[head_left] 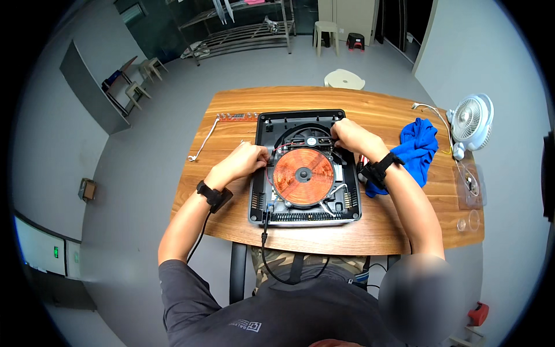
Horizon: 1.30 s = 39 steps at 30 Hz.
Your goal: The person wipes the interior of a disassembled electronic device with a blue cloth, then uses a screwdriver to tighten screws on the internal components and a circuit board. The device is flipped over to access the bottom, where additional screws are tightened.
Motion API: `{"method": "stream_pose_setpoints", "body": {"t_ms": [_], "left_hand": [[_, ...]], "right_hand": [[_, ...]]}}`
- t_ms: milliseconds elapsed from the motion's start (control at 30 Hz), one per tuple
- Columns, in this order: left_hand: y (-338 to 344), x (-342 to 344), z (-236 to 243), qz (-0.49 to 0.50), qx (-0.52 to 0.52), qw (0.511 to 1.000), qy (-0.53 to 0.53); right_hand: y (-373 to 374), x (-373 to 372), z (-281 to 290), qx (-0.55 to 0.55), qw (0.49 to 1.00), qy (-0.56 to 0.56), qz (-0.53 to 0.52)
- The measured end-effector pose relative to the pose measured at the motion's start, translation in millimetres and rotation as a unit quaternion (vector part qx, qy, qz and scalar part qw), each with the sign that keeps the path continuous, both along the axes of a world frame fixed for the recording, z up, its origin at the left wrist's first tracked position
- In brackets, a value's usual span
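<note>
At the far left of the desk (378, 232), a white cable (203, 141) runs up to a narrow reddish circuit strip (238, 117) lying along the back edge, just beside the black housing (260, 136). The left hand (245, 157) reaches over the housing's left wall, a dark band with a small box on its wrist. Its fingers are drawn together near a thin red wire, though I can't fairly tell whether they pinch it, as the tips are partly hidden.

The housing lies open near the middle of the desk, a round copper coil (290, 179) set inside toward the front and a black fan (302, 132) partly showing behind it. A black cable (264, 234) hangs from its front left corner. The right hand (354, 137) bends in over the upper right side, fingers curled down beside the fan; what they grip, if anything, I cannot tell.

Farther right, a crumpled blue cloth (417, 143) lies near the right forearm, then a clear plastic tray (477, 199), with a pale desk fan (473, 120) standing behind it.
</note>
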State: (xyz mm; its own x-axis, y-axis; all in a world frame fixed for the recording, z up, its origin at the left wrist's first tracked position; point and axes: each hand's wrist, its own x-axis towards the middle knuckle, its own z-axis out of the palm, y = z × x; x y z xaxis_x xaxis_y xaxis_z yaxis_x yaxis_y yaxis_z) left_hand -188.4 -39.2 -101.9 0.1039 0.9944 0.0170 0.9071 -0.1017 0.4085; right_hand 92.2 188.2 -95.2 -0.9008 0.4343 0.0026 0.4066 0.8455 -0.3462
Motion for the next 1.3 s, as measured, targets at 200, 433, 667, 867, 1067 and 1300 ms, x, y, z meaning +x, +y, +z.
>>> {"method": "stream_pose_setpoints", "body": {"t_ms": [200,433,667,867,1067,1300], "left_hand": [[3,1,3,-0.013,0.001,1.000,-0.002],[3,2,12,0.002,-0.059,0.997,-0.054],[6,3,16,0.007,-0.088,0.995,-0.056],[14,-4,9,0.016,-0.049,0.996,-0.070],[24,-1,7,0.060,-0.058,0.993,-0.083],[30,-1,3,0.078,-0.052,0.994,-0.047]], "right_hand": [[2,-2,2,0.002,1.000,-0.012,0.000],[0,-2,4,0.009,1.000,-0.014,0.002],[-3,-2,7,0.018,1.000,-0.024,0.001],[-3,-2,8,0.011,1.000,-0.021,-0.003],[1,-2,5,0.009,1.000,-0.025,-0.001],[-2,-1,6,0.011,1.000,-0.019,-0.003]]}}
